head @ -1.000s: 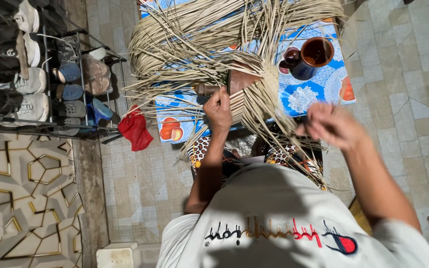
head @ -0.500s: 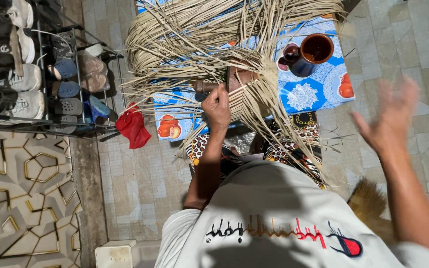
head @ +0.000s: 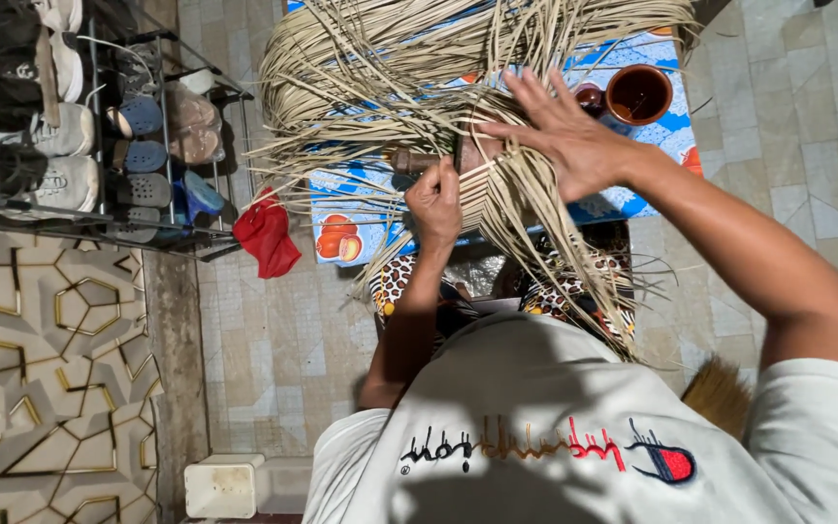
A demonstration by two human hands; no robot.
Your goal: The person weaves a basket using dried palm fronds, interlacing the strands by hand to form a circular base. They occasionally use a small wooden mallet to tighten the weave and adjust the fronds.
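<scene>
Nearest the camera is the person's white shirt (head: 535, 427), with patterned cloth over the lap just beyond. The left hand (head: 435, 199) is closed, pinching pale strips (head: 497, 194) at the woven part. The right hand (head: 564, 131) is spread wide, fingers splayed, resting on the strips just beside the left. The strips fan out from the lap over a blue mat (head: 361, 209) on the tiled floor. A brown bowl (head: 638, 94) sits near the mat's far right corner. A red cloth (head: 268, 233) lies off the mat's left edge, beside a shoe rack (head: 80, 126).
</scene>
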